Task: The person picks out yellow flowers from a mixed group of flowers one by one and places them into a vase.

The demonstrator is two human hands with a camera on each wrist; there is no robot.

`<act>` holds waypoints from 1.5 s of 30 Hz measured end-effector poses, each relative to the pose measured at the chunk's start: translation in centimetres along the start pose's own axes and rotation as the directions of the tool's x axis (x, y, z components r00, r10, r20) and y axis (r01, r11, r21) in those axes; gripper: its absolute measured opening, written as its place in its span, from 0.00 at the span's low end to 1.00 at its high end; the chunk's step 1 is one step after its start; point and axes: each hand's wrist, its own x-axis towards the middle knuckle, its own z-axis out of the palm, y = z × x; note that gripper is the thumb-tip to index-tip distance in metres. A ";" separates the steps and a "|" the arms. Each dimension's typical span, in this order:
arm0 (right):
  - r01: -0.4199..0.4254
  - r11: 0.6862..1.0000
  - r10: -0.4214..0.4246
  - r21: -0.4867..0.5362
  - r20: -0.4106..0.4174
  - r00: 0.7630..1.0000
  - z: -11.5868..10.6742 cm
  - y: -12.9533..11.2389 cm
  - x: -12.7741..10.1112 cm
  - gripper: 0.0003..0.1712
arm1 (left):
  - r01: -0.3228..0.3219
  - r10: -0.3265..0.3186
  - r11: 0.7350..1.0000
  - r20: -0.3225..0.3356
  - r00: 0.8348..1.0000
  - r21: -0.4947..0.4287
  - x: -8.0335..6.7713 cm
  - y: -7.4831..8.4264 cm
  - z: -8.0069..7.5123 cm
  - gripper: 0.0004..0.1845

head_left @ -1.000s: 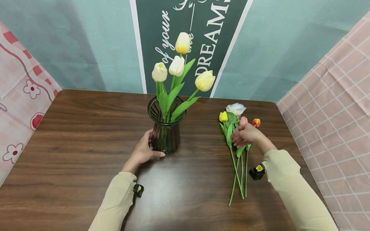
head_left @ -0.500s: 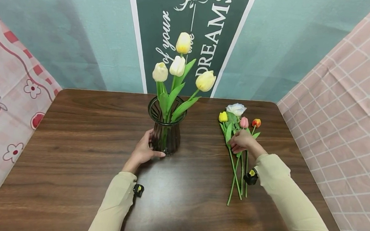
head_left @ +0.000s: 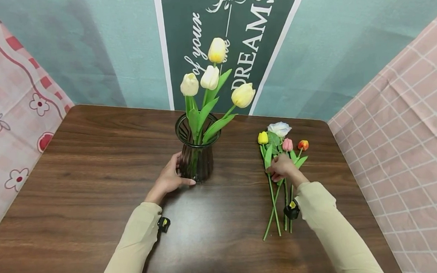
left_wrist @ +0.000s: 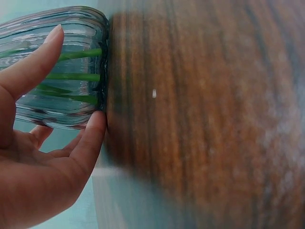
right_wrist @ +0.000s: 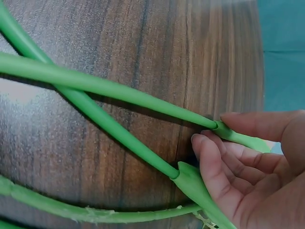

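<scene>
A dark ribbed glass vase [head_left: 196, 154] stands mid-table with several pale yellow and white tulips [head_left: 210, 77] in it. My left hand [head_left: 170, 179] grips the vase's lower body, thumb and fingers wrapped round the glass [left_wrist: 71, 81]. To the right lies a loose bunch of flowers: a yellow tulip [head_left: 263, 138], a white rose [head_left: 279, 129], a pink tulip [head_left: 287, 144] and an orange tulip [head_left: 303, 144]. My right hand [head_left: 282, 168] lies over their stems [head_left: 273, 208]. In the right wrist view its fingers [right_wrist: 214, 162] curl round a green stem [right_wrist: 95, 83].
The brown wooden table [head_left: 92, 161] ends close to the right of the flowers. A pink checked cloth [head_left: 410, 141] hangs there and a pink flowered cloth [head_left: 6, 103] hangs on the left. A green banner [head_left: 242, 26] hangs on the teal wall behind.
My right hand has slid down the stems toward me and a little left, and the stem ends have swung left. My left hand and the vase have stayed put.
</scene>
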 end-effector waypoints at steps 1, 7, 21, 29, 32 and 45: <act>0.003 1.000 -0.003 -0.002 -0.002 1.000 0.0 -0.1 -0.1 0.15 | -0.002 0.002 1.000 0.001 1.000 -0.006 0.0 0.0 0.0 0.52; 0.019 1.000 -0.019 0.007 0.013 1.000 -0.1 -0.3 -0.5 0.16 | -0.017 0.017 1.000 0.000 1.000 -0.023 0.1 -0.1 0.0 0.52; 0.014 0.996 -0.023 0.089 0.092 0.996 -0.3 -0.9 -1.2 0.19 | -0.025 0.025 0.999 -0.001 1.000 -0.035 0.1 -0.1 0.1 0.52; 0.022 0.996 -0.032 0.081 0.122 0.992 -0.6 -1.2 -1.8 0.19 | -0.029 0.029 0.999 -0.001 1.000 -0.029 -0.1 0.0 0.2 0.53; 0.019 0.995 -0.030 0.099 0.116 0.993 -0.7 -1.1 -1.8 0.19 | -0.031 0.031 0.999 -0.003 1.000 -0.027 -0.1 0.0 0.2 0.53; 0.039 0.994 -0.053 0.100 0.139 0.989 -2.5 -2.1 -3.0 0.16 | -0.016 0.016 0.999 0.000 1.000 -0.033 -0.2 0.3 0.1 0.52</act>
